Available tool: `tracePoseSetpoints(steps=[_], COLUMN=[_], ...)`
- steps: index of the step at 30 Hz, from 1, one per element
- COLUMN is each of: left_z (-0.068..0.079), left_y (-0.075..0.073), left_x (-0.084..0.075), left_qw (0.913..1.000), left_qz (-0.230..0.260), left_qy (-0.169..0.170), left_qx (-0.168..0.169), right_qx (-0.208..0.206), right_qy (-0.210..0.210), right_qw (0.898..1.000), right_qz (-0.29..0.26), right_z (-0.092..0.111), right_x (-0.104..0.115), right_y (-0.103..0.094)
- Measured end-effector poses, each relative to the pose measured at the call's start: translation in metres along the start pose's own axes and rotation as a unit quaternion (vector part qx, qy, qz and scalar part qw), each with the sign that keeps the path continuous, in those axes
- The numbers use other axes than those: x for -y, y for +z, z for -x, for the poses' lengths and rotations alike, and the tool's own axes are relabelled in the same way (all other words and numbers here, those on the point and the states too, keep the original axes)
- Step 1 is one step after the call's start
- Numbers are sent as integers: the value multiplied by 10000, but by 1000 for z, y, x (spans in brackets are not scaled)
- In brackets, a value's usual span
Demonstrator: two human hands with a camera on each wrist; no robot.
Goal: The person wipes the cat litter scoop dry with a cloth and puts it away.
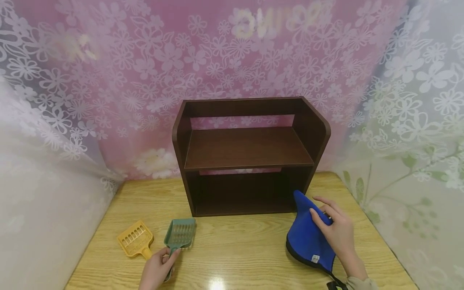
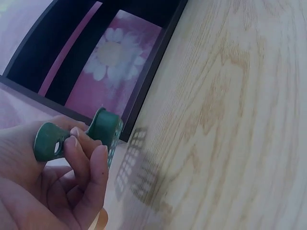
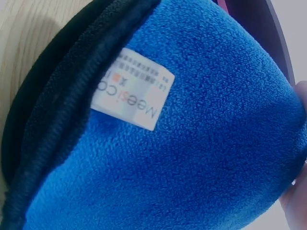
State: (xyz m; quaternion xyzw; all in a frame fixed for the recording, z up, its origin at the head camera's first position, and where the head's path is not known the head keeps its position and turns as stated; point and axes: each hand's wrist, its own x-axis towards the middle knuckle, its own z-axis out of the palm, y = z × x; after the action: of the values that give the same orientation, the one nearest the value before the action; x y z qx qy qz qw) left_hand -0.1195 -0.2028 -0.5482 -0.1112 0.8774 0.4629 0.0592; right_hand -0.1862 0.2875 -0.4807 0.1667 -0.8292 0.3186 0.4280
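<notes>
My left hand point(image 1: 156, 268) grips the handle of a green litter scoop point(image 1: 181, 233), whose slotted head points toward the shelf. In the left wrist view the scoop point(image 2: 106, 128) is tilted, and its slotted shadow falls on the table. A yellow litter scoop point(image 1: 135, 238) lies just left of that hand. On the right, my right hand point(image 1: 340, 230) pinches the upper edge of a blue plush mitt-like piece point(image 1: 308, 237) with black trim. The right wrist view shows its fuzzy blue surface point(image 3: 216, 124) and a white label point(image 3: 136, 91); most of the hand is out of that view.
A dark brown two-level shelf point(image 1: 250, 147) stands at the back of the wooden table point(image 1: 239, 249). Its right front corner is close to the blue piece. Flower-patterned sheets point(image 1: 152, 72) hang behind and on both sides. A black strap point(image 1: 337, 282) trails by the right wrist.
</notes>
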Motion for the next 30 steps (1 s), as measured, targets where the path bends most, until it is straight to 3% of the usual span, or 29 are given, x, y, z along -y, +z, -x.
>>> tracePoseSetpoints(steps=[6, 13, 18, 26, 30], left_z=[0, 2, 2, -4, -8], left_y=[3, 10, 18, 32, 38], left_x=[0, -7, -15, -27, -34], left_qw=[9984, 9902, 9867, 9813, 9760], left_qz=[103, 445, 379, 277, 311], left_qy=[324, 655, 901, 1257, 1513], left_qx=[450, 1148, 1297, 1434, 1536], right_qx=[262, 155, 10, 219, 161], right_qy=[-52, 207, 212, 179, 100], right_qw=[9996, 9996, 9995, 9960, 9961], right_qz=[-4, 69, -222, -848, -861], right_z=[1, 5, 7, 5, 3], right_x=[0, 0, 2, 5, 5], right_y=[5, 7, 7, 7, 9])
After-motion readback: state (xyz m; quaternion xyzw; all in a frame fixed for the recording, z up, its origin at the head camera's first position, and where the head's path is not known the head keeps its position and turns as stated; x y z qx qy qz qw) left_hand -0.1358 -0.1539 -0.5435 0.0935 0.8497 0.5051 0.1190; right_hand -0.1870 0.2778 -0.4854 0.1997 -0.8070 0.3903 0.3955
